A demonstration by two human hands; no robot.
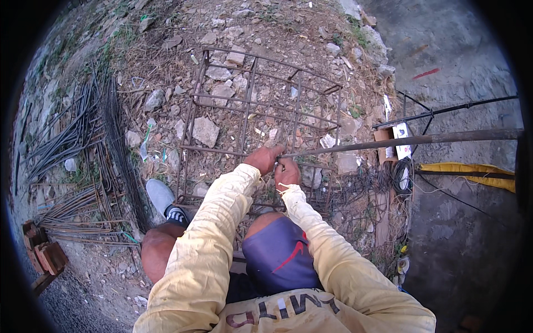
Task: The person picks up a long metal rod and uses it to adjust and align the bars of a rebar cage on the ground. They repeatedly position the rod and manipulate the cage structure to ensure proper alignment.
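Cream sleeves [208, 222]: angled forward, converging.
Left hand [263, 160]: beside right hand [287, 173], fingers bent; cannot tell what either grips.
Rebar cage [246, 111]: beneath both, left of concrete's [444, 50] edge.

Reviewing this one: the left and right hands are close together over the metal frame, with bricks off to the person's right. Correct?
Not quite: the bricks are to the person's left in the head view. The left hand and right hand are close together over the metal frame.
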